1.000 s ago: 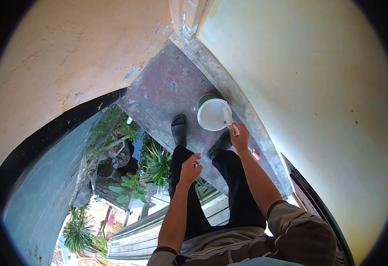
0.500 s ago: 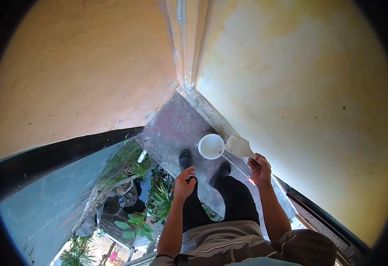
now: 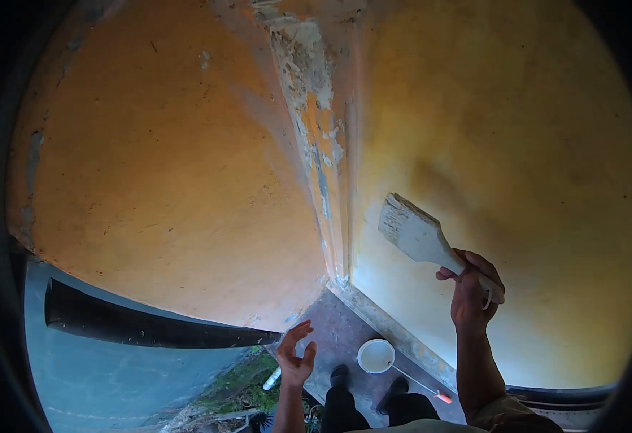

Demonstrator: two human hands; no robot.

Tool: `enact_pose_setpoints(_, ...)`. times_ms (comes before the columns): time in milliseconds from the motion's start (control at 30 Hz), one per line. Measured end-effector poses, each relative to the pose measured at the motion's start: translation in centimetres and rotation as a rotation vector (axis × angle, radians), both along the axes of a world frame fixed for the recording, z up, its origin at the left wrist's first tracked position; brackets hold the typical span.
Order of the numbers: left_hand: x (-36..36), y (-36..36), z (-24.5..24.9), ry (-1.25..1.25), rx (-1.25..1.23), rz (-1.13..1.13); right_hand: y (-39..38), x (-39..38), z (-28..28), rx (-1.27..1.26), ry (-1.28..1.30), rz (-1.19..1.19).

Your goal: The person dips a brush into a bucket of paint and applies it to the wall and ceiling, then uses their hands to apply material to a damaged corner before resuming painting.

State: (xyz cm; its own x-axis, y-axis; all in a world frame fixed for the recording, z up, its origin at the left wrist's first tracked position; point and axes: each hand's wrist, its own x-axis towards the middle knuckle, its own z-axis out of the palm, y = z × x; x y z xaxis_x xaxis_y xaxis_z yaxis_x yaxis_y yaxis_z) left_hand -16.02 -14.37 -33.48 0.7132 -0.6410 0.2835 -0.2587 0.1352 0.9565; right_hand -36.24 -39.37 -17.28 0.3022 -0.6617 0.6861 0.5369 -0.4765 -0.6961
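My right hand is wrapped round the handle of a wide, flat paintbrush. The brush is pale and paint-crusted, with its bristles pointing up and left, close in front of the yellow wall. Nothing is in my left hand, which hovers with fingers apart low on the left, near the foot of the orange wall. Below, between the two hands, a white bucket stands on the floor by the corner. A thin rod with an orange grip leans out from its rim.
A peeling vertical corner strip divides the walls, which meet above the reddish floor. My dark shoes are beside the bucket. At lower left run a thick black pipe and some green plants.
The view has tilted up the walls. My right hand has raised the paintbrush from beside the bucket to the yellow wall. My left hand stays empty, now with its fingers more upright.
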Motion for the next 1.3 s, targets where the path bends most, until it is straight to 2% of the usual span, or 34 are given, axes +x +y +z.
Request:
enact_pose_setpoints(133,-0.5,0.2,2.1,0.118,0.001,-0.025,-1.8,4.9,9.7,-0.296,-0.102,-0.128)
enact_pose_setpoints(167,-0.8,0.4,1.3,0.137,-0.010,-0.039,-1.9,6.6,12.4,-0.308,-0.207,-0.171)
enact_pose_setpoints(233,-1.3,0.5,0.5,0.164,0.003,-0.059,-2.8,8.4,16.6,-0.386,-0.209,-0.258)
enact_pose_setpoints(333,-1.8,0.9,-0.7,0.180,0.047,-0.083,-3.8,10.8,21.6,-0.395,-0.344,-0.330)
enact_pose_setpoints(433,-2.1,1.4,-1.2,0.196,0.102,-0.093,-4.5,12.2,23.1,-0.488,-0.178,-0.502)
enact_pose_setpoints(533,-1.5,1.7,-1.9,0.151,0.115,-0.097,-4.0,13.2,21.4,-0.594,-0.171,-0.611)
enact_pose_setpoints(700,0.0,2.1,-2.3,0.131,0.104,-0.084,-3.1,12.0,20.0,-0.619,-0.175,-0.639)
enact_pose_setpoints(833,0.7,2.4,-3.1,0.145,0.079,-0.080,-3.7,11.3,24.9,-0.588,-0.357,-0.616)
enact_pose_setpoints(933,0.5,2.5,-1.9,0.144,0.058,-0.091,-5.2,12.0,28.0,-0.649,-0.265,-0.703)
enact_pose_setpoints(967,0.4,2.5,-1.4,0.141,0.051,-0.093,-5.7,12.4,28.1,-0.651,-0.241,-0.657)
enact_pose_setpoints(1100,0.6,2.7,-3.2,0.121,0.070,-0.130,-3.9,12.5,24.7,-0.805,-0.152,-0.763)
enact_pose_setpoints(1200,0.3,2.9,-2.6,0.146,0.086,-0.109,-3.7,11.8,24.2,-0.745,-0.206,-0.742)
enact_pose_setpoints(1300,0.4,2.5,-0.3,0.102,0.097,-0.077,-4.4,11.7,27.6,-0.684,-0.201,-0.767)
